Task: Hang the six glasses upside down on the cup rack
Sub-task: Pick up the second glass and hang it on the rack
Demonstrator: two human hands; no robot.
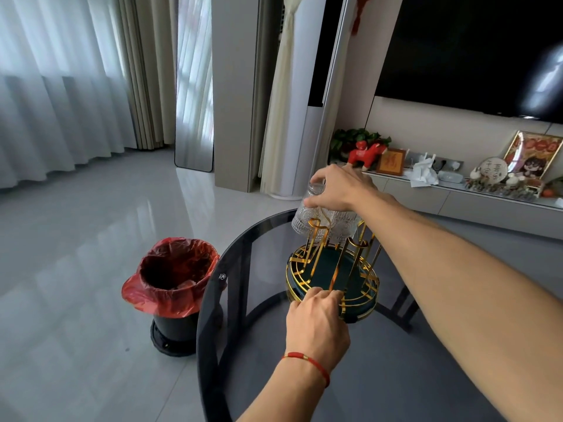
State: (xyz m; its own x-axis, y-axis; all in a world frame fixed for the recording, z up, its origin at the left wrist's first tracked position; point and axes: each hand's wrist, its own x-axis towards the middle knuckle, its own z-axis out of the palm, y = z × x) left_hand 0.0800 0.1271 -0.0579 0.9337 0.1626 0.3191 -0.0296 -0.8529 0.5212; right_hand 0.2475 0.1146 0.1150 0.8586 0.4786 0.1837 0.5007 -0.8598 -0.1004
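- The right forearm [475, 300] lies nearest the camera, reaching from the lower right corner across the round dark glass table [243, 360] toward its far edge.
- The right hand [344, 188] grips a clear patterned glass [307, 222] from above, fingers curled round its upturned base; the glass is mouth down over a gold prong of the cup rack [332, 278].
- A second glass seems to hang just behind it, but that is hard to tell.
- The left hand [316, 321], with a red string bracelet [307, 360] at the wrist, rests on the rack's near rim, fingertips pinching the gold wire.
- The rack stands near the table's far edge, a dark green tray within its gold ring.
- A bin [172, 287] with a red liner stands on the floor just beside the table's left edge.
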